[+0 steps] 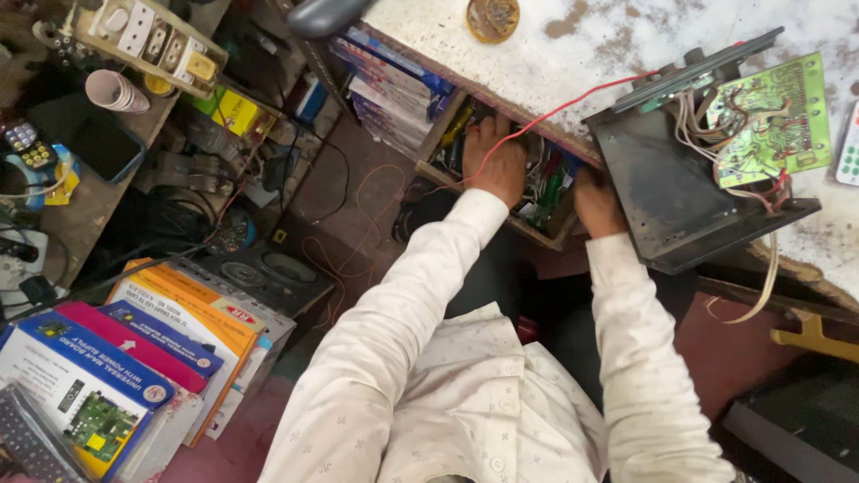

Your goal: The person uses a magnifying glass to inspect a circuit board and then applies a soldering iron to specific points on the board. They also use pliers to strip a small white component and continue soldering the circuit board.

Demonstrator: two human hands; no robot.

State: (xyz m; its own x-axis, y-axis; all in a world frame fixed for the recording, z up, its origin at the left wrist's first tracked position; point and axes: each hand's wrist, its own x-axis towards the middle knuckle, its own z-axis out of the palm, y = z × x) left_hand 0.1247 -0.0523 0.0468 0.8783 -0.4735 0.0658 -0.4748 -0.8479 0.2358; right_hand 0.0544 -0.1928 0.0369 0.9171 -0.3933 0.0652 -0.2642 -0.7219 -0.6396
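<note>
Sleeves: two white patterned shirt sleeves are seen stretched forward from the bottom of the view toward the bench.
Boxes: a stack of coloured cardboard boxes is seen at lower left, well apart from both hands.
Left hand: the left hand is pushed into the open drawer under the bench edge, back of the hand up; the fingers are curled down among the contents, and whether anything is grasped cannot be told.
Right hand: the right hand is set at the drawer's right end, just beside the black metal case; its fingers are hidden inside, so their state cannot be told.
Drawer contents: green and red tool handles are seen between the two hands.
Red wire: a red wire is run from the case across the bench edge and over the left hand.
Circuit board: a green circuit board is propped on the case, wires trailing from it.
Bench: a speckled white bench top is seen farthest off, with a small round tin on it.
</note>
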